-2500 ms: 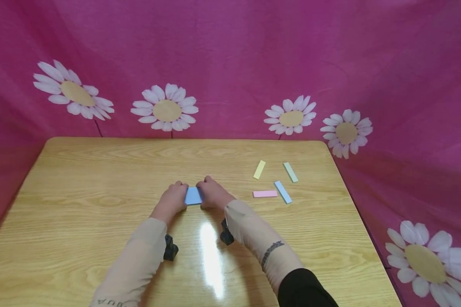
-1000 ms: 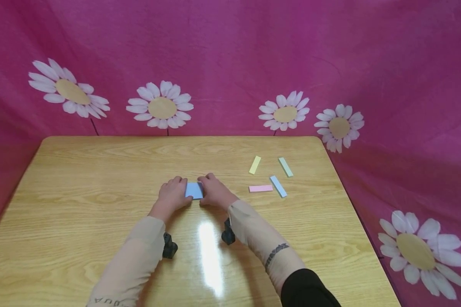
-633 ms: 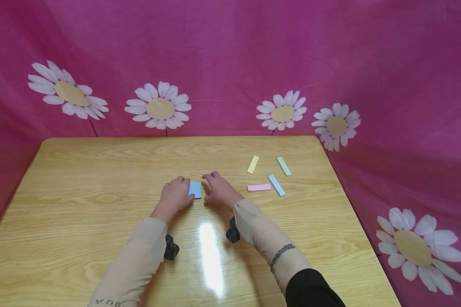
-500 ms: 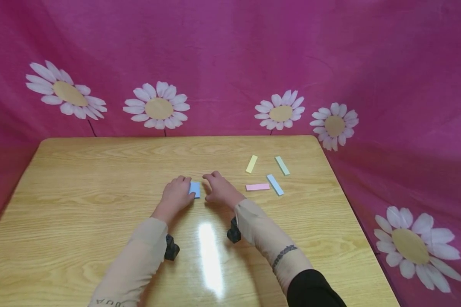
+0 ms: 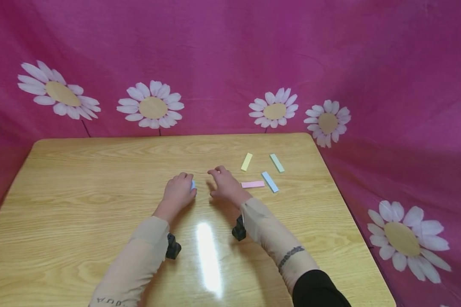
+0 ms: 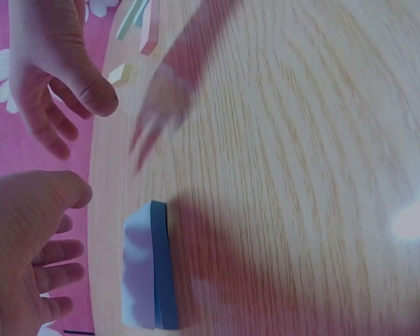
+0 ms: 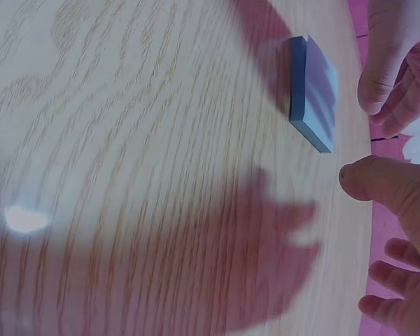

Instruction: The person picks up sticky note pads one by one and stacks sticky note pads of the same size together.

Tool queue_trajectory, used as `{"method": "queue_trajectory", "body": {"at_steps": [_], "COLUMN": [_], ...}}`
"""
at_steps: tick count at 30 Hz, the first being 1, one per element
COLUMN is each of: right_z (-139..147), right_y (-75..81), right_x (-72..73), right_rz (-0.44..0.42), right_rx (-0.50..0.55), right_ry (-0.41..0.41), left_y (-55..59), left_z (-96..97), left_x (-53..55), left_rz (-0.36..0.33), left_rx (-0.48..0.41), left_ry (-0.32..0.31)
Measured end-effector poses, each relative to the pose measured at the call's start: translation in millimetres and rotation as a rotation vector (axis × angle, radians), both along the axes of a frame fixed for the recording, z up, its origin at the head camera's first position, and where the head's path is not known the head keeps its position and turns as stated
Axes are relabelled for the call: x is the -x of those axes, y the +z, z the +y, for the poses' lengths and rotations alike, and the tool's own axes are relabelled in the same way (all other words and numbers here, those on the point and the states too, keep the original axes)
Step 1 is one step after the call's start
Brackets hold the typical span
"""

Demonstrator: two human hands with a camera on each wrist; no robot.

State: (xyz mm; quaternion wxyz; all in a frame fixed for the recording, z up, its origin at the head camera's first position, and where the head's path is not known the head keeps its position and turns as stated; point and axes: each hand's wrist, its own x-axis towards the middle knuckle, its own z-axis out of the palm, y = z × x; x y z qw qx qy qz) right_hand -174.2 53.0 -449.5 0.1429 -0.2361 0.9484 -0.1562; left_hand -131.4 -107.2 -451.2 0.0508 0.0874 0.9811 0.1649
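A blue pad of sticky notes (image 5: pixel 193 184) lies on the table, mostly hidden behind my left hand (image 5: pixel 178 190) in the head view. Both wrist views show it whole, a thick block (image 6: pixel 145 269) whose top sheet (image 7: pixel 322 87) stands slightly raised at one end. My left hand hovers just over and beside the pad, fingers loosely bent, with a gap showing between hand and pad. To the right, my right hand (image 5: pixel 227 186) is held above the table with thumb and fingers spread and nothing between them. Its knuckles are close to a pink strip pad (image 5: pixel 252 184).
Around the pink strip, narrow yellow (image 5: pixel 246 162), green (image 5: pixel 277 163) and blue (image 5: pixel 270 182) strip pads lie on the wooden table (image 5: pixel 100 192). A pink cloth with daisies (image 5: pixel 215 68) hangs behind the table's far edge. Light glares off the tabletop near the wrists.
Both hands held the blue pad at its sides earlier. My right hand has let go and moved right; my left hand has also released it. The head view has shifted slightly.
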Motion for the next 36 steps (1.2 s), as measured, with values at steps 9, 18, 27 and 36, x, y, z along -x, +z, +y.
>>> {"method": "queue_trajectory", "body": {"at_steps": [9,18,27,36], "right_z": [18.8,36.1,52.1,71.4], "right_y": [3.7,5.2,8.3,7.0], "right_x": [-0.1,-2.4,-5.5,-7.7], "right_rz": [0.025,0.043,0.028,0.034], "right_rx": [0.005,0.015,0.02,0.013], "right_ry": [-0.012,-0.034,-0.09,-0.116], "left_y": [-1.3,-0.9,1.1,-0.4], "left_z": [13.0,28.6,42.9,55.8], "left_x": [2.3,1.5,-2.3,-3.1], "left_rz": [0.004,0.021,0.009,-0.017], "left_rx": [0.005,-0.012,0.001,0.021], "left_ry": [-0.036,-0.054,-0.087,-0.116]}}
